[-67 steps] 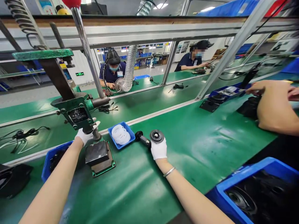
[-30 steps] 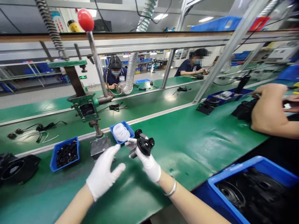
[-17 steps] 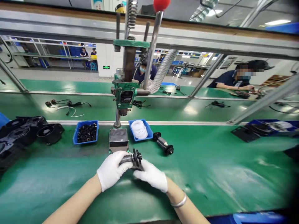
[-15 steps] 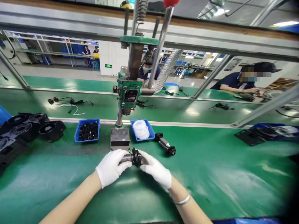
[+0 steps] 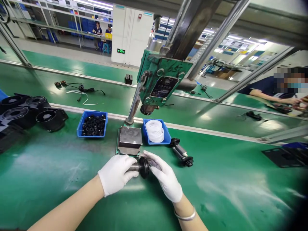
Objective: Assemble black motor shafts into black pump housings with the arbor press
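My left hand (image 5: 117, 175), in a white glove, is closed round the grey metal body of a shaft with black rings (image 5: 144, 167). The shaft lies roughly level, low over the green bench. At its ringed right end my gloved right hand (image 5: 166, 176) is cupped, fingers over the top and thumb against the near side; its exact contact is partly hidden. Just behind my hands is the metal base block (image 5: 130, 136) of a green hand press (image 5: 166, 78). A similar shaft with black ends (image 5: 182, 152) lies on the bench to the right.
Behind the hands are a blue tray of small black parts (image 5: 92, 113) and a blue tray of white rings (image 5: 168, 140). Black housings (image 5: 49, 118) crowd the left. A black plate (image 5: 280, 157) lies right. Cables (image 5: 83, 88) rest beyond the rail; a co-worker (image 5: 267, 88) sits at far right.
The view has tilted downward and come closer, so the press looks larger and leaning. My hands keep the shaft in front of the press base; my right fingers look slightly more spread.
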Motion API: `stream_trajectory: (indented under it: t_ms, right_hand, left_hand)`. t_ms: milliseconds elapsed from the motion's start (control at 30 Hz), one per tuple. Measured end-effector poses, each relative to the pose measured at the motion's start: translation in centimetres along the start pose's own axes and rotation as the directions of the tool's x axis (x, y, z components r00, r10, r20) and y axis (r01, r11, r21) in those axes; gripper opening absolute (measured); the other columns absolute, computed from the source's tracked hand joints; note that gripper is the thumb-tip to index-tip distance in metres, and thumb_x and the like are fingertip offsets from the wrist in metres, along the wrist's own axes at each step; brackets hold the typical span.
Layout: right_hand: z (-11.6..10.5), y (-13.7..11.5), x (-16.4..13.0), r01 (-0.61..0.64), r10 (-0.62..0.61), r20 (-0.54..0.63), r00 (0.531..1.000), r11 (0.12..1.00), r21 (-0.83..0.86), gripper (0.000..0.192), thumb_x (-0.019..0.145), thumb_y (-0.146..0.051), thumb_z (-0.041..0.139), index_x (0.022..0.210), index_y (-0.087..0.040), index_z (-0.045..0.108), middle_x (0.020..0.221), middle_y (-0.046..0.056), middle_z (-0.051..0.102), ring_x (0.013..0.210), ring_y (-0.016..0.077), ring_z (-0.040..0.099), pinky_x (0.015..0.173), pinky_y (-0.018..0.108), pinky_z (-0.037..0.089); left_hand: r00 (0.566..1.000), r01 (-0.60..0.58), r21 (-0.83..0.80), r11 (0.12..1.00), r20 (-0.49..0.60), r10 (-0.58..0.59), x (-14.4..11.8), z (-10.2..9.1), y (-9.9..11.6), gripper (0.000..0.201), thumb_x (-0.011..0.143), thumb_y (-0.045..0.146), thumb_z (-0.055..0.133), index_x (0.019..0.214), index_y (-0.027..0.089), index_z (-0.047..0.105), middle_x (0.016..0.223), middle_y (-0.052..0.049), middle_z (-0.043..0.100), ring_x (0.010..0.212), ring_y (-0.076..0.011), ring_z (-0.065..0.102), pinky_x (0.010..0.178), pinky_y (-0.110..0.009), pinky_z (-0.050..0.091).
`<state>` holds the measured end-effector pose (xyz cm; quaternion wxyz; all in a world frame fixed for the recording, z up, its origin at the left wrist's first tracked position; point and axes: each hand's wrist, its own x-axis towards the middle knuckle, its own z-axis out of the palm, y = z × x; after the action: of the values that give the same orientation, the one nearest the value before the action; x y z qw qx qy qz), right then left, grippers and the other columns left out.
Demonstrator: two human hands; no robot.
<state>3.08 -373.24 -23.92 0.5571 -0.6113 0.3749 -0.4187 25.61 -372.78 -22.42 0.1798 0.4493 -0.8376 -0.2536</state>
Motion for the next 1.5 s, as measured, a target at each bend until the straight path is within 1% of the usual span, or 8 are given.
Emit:
stream_trajectory:
  t_ms: [367,633,733,867,1000,1067,1267,1500]
  right_hand:
    - [-0.3,-1.8,-1.4,0.250,-0.244,0.051,0.968,0.952,-0.176,0.032,0.096,-0.017,0.049,0.117,-0.032,0.067,0.119,0.007,0.068,0.124,0.0295,0.055,0.106,0.053,0.042]
    - [-0.1,-2.5,-1.3,0.367,-0.364,0.077,0.928,0.929,-0.040,0.025,0.096,-0.024,0.051,0.110,-0.030,0.071,0.091,0.006,0.073,0.097,0.0295,0.065,0.098,0.058,0.045]
    - [-0.1,-2.2,-1.4,0.341,-0.339,-0.047,0.940,0.939,0.037,0.021,0.096,-0.029,0.053,0.101,-0.029,0.073,0.084,0.006,0.071,0.092,0.0289,0.066,0.093,0.056,0.048]
    - [-0.5,-1.4,-0.8,0.090,-0.075,-0.290,0.954,0.995,0.039,0.018,0.092,-0.031,0.059,0.107,-0.026,0.068,0.107,0.009,0.069,0.101,0.0272,0.065,0.092,0.047,0.051]
    - [-0.2,-0.5,0.0,-0.151,0.152,-0.062,0.986,0.988,0.012,0.039,0.085,-0.033,0.065,0.121,-0.024,0.055,0.117,0.011,0.063,0.096,0.0227,0.064,0.084,0.040,0.054]
    - [0.4,0.0,0.1,-0.152,0.152,0.003,0.988,0.988,-0.041,0.039,0.081,-0.030,0.065,0.118,-0.024,0.052,0.111,0.010,0.062,0.090,0.0205,0.063,0.081,0.037,0.055]
    - [1.6,1.3,-0.4,-0.025,0.018,-0.051,0.999,0.987,-0.156,0.042,0.070,-0.009,0.056,0.107,-0.024,0.047,0.103,0.006,0.055,0.099,0.0189,0.059,0.091,0.035,0.051]
    - [1.8,1.7,-0.6,0.035,-0.043,-0.041,0.998,0.984,-0.175,0.045,0.065,-0.004,0.050,0.104,-0.024,0.044,0.102,0.004,0.050,0.098,0.0174,0.055,0.096,0.034,0.046]
  left_hand:
    - [1.000,0.025,-0.059,0.998,-0.009,-0.026,0.2,0.1,-0.2,0.022,0.091,0.033,0.062,0.111,0.024,0.060,0.096,-0.002,0.068,0.087,-0.0231,0.064,0.076,-0.034,0.046]
    - [0.998,0.061,-0.099,0.993,-0.006,-0.062,0.2,0.1,0.1,0.021,0.091,0.032,0.062,0.109,0.022,0.062,0.096,-0.003,0.069,0.089,-0.0225,0.064,0.078,-0.034,0.047]
    - [0.996,0.084,-0.105,0.991,-0.003,-0.085,0.2,0.0,0.1,0.021,0.091,0.033,0.062,0.109,0.022,0.063,0.096,-0.003,0.069,0.088,-0.0227,0.064,0.078,-0.034,0.047]
    - [0.997,0.080,-0.093,0.992,-0.003,-0.080,0.2,0.1,-0.2,0.026,0.091,0.035,0.062,0.114,0.023,0.061,0.099,-0.003,0.068,0.090,-0.0236,0.064,0.078,-0.034,0.047]
    - [1.000,0.024,-0.043,0.999,0.011,-0.024,0.1,0.2,-0.6,0.025,0.092,0.037,0.060,0.113,0.023,0.061,0.097,-0.003,0.067,0.088,-0.0233,0.064,0.076,-0.034,0.046]
    - [1.000,-0.014,0.004,1.000,0.028,0.014,0.1,0.2,-0.6,0.026,0.094,0.040,0.057,0.112,0.022,0.061,0.094,-0.003,0.066,0.084,-0.0232,0.063,0.074,-0.034,0.045]
    - [0.995,-0.088,0.100,0.991,0.064,0.081,0.2,0.2,-0.4,0.024,0.096,0.038,0.052,0.110,0.019,0.058,0.093,-0.005,0.065,0.081,-0.0228,0.061,0.070,-0.033,0.044]
    - [0.994,-0.094,0.152,0.984,0.077,0.083,0.0,0.2,0.1,0.020,0.099,0.034,0.046,0.105,0.017,0.056,0.089,-0.006,0.063,0.078,-0.0220,0.059,0.070,-0.033,0.045]
